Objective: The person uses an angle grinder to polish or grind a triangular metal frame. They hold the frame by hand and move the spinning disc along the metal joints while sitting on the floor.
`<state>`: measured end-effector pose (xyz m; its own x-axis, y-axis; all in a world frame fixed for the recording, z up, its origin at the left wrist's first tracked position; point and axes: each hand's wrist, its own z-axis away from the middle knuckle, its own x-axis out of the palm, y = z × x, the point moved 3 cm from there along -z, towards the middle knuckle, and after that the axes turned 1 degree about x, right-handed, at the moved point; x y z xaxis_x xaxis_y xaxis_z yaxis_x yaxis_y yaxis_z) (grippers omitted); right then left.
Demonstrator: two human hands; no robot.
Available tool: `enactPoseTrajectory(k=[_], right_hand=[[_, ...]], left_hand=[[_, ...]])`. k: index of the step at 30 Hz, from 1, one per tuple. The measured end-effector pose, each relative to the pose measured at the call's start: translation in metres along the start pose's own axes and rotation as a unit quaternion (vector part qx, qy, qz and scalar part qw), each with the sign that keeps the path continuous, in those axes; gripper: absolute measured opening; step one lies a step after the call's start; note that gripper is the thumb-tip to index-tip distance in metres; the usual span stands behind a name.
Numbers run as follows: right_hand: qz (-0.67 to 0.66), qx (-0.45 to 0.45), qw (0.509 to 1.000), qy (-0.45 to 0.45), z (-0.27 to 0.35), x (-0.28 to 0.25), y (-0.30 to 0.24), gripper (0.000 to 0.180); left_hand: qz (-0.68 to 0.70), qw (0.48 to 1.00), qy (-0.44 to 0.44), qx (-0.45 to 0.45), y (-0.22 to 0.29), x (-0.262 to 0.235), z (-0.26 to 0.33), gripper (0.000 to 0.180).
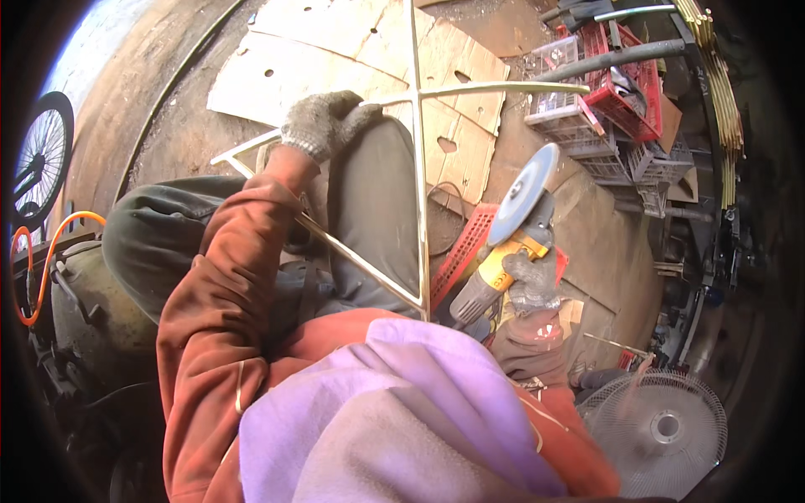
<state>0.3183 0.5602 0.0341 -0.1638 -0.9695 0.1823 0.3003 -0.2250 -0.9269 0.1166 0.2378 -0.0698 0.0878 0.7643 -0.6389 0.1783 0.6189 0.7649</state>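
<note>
A frame of thin, shiny metal bars (420, 184) lies across my bent legs, with a long upright bar, a crossing bar and a slanting bar that meet at joints. My left hand (325, 124), in a grey knitted glove, is closed on the crossing bar above my knee. To the right of the frame, my gloved right hand (534, 283) grips a yellow angle grinder (503, 261). Its large bluish-grey disc (524, 194) points up and away from me, apart from the bars. Whether the disc is spinning I cannot tell.
Flattened cardboard (319, 67) covers the floor ahead. A red perforated crate (465, 251) sits beside my right leg. Stacked crates (566, 117) stand at far right. A fan (667, 427) is at lower right, a tank (101, 293) with an orange hose (52, 251) at left.
</note>
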Motion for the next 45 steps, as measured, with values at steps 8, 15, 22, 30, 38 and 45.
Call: enactPoseTrajectory(k=[8, 15, 22, 30, 38, 45], right_hand=[[-0.067, 0.002, 0.993, 0.1, 0.037, 0.008, 0.038, 0.071], [0.036, -0.023, 0.992, 0.115, 0.047, 0.009, 0.056, 0.06], [0.087, -0.038, 0.989, 0.114, 0.037, -0.012, 0.082, 0.051], [0.079, 0.028, 0.996, 0.034, 0.018, -0.024, 0.019, 0.064], [0.444, 0.039, 0.887, -0.125, 0.007, -0.024, -0.08, 0.083], [0.51, 0.051, 0.828, -0.227, 0.016, -0.017, -0.081, 0.084]], left_hand=[[0.002, 1.0, -0.009, 0.003, -0.017, 0.001, 0.002, 0.04], [-0.018, 0.999, -0.019, 0.018, -0.036, 0.005, 0.002, 0.043], [0.004, 1.0, -0.009, 0.004, -0.03, 0.002, 0.003, 0.049], [0.025, 0.998, -0.004, -0.053, 0.015, -0.017, 0.003, 0.035], [-0.07, 0.993, 0.056, 0.083, 0.011, -0.016, -0.024, 0.037], [-0.069, 0.991, 0.094, 0.061, -0.003, -0.006, -0.035, 0.036]])
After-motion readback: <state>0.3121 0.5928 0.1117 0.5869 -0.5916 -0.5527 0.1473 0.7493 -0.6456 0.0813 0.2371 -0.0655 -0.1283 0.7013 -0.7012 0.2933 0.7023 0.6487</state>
